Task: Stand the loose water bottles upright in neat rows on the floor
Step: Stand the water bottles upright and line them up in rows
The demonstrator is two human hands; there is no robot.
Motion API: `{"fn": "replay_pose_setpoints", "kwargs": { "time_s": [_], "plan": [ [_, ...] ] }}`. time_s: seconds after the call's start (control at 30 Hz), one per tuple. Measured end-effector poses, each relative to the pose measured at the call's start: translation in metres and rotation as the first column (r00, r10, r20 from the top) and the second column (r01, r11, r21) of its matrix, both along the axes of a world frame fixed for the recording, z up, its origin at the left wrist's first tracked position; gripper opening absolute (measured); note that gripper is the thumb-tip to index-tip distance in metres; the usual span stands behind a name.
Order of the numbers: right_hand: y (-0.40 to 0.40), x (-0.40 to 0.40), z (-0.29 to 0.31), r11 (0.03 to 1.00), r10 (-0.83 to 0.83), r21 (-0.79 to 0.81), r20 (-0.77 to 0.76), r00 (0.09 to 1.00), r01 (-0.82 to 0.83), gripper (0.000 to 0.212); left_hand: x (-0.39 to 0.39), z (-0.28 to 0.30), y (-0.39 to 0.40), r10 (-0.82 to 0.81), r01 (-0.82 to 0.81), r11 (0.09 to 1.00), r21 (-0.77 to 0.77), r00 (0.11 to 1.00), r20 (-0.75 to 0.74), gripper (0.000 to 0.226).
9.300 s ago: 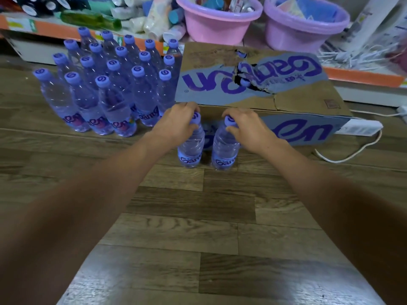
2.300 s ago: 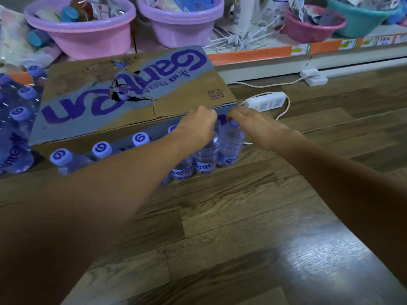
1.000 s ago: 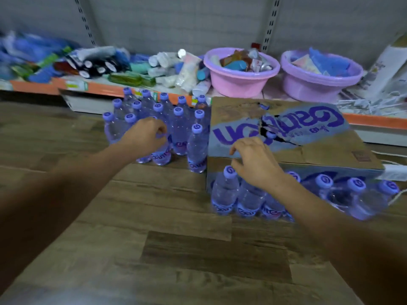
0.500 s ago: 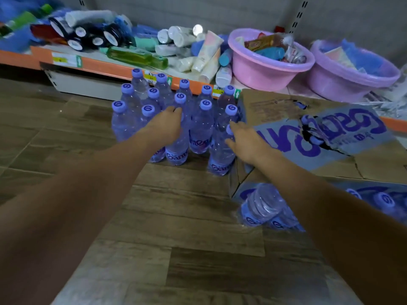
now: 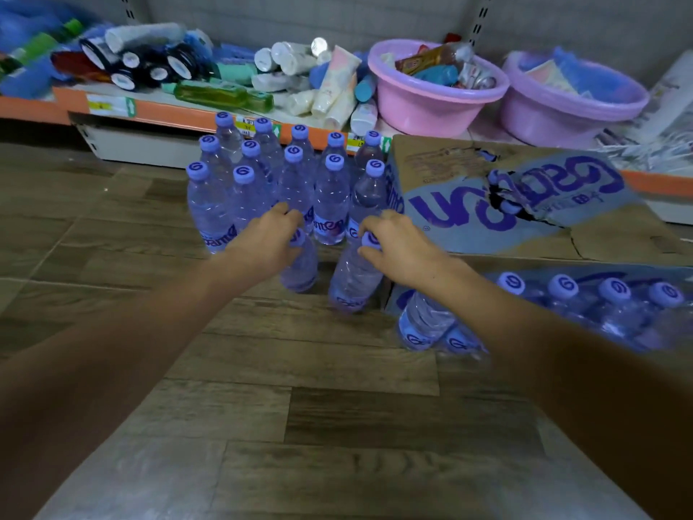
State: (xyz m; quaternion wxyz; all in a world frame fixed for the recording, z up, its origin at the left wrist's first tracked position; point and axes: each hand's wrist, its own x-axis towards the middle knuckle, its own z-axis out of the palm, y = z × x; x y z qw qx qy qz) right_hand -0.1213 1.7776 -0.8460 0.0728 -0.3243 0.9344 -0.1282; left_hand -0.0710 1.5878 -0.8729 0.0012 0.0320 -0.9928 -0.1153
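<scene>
Clear water bottles with purple caps stand upright in a block of rows (image 5: 285, 182) on the wooden floor. My left hand (image 5: 268, 240) grips the cap end of one bottle (image 5: 302, 270) at the block's front. My right hand (image 5: 401, 243) grips the neck of a second bottle (image 5: 354, 279), which tilts slightly beside the first. Both bottles touch or nearly touch the floor. To the right, a further row of bottles (image 5: 585, 305) stands in front of a cardboard box (image 5: 525, 204).
The torn cardboard box with purple lettering sits right of the block. Behind runs a low shelf (image 5: 161, 106) with tubes and bottles, plus a pink basin (image 5: 435, 95) and a purple basin (image 5: 570, 103). Wooden floor stretches toward me.
Both hands have drawn back from the block toward me, each carrying a bottle, and now hold them low at the front of the block. The camera has tilted a little to the left.
</scene>
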Motion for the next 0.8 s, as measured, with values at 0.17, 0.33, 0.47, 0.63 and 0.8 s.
{"fn": "replay_pose_setpoints", "kwargs": {
  "time_s": [0.17,0.33,0.47,0.63,0.8],
  "plan": [
    [0.054,0.035,0.032,0.999,0.036,-0.038,0.174,0.984,-0.029,0.020,0.023,0.017,0.039,-0.156,0.157,0.988,0.003,0.979,0.130,0.024],
    [0.112,0.056,0.036,0.992,0.049,0.098,0.235,0.971,-0.074,0.020,0.042,0.026,0.104,-0.295,0.327,0.943,-0.055,0.904,0.310,0.033],
    [0.155,0.062,0.018,0.974,0.003,0.220,0.237,0.972,-0.057,0.012,0.043,0.027,0.149,-0.348,0.374,0.927,-0.023,0.884,0.312,0.033],
    [0.191,0.057,0.021,0.978,-0.081,0.204,0.178,0.981,0.044,0.024,0.037,0.030,0.198,-0.383,0.392,0.920,-0.009,0.904,0.193,0.028],
    [0.202,0.057,0.012,0.982,-0.050,0.189,0.101,0.994,0.030,0.025,0.032,0.022,0.217,-0.352,0.356,0.935,-0.004,0.927,0.128,0.017]
  ]
}}
